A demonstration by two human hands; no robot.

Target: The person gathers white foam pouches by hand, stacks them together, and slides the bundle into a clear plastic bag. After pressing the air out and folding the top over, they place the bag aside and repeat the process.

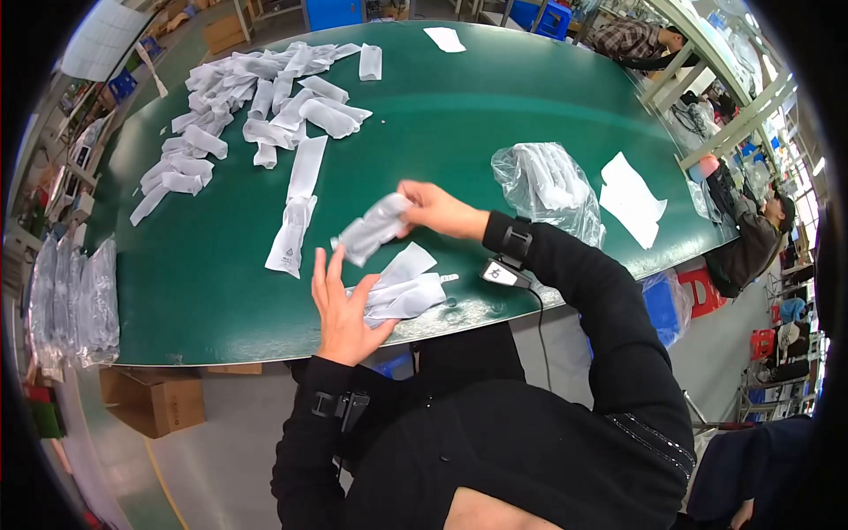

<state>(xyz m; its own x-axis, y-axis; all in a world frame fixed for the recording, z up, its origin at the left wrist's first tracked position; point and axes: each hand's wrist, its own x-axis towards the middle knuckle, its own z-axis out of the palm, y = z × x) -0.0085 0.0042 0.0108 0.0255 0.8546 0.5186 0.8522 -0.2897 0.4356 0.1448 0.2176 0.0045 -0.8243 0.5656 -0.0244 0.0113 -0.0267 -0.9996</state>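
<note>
right hand: my right hand [435, 209] pinches the far end of a small translucent white plastic pouch [373, 230], fingers closed on it, holding it just above the dark green table [459, 106].
left hand: my left hand [340, 309] is open, fingers spread and apart, palm up at the near edge, touching the loose stack of flat white pouches [405, 290] beside it; it grips nothing.
pouch in hand: it hangs between my two hands, tilted, its lower end near my left fingertips.
handling: i judge it very light, soft and crinkly, with a slick film that could slip; it looks padded by something inside, so best held at the flat sealed end, with thumb against fingers, not squeezed in the middle.
far left: a wide heap of filled white pouches [256, 97] lies well apart from my hands.
middle: two long flat white pouches [299, 208] lie end to end, left of the held one.
right: a clear plastic bag of white items [548, 185] sits just beyond my right wrist, with white paper sheets [632, 199] further right.
</note>
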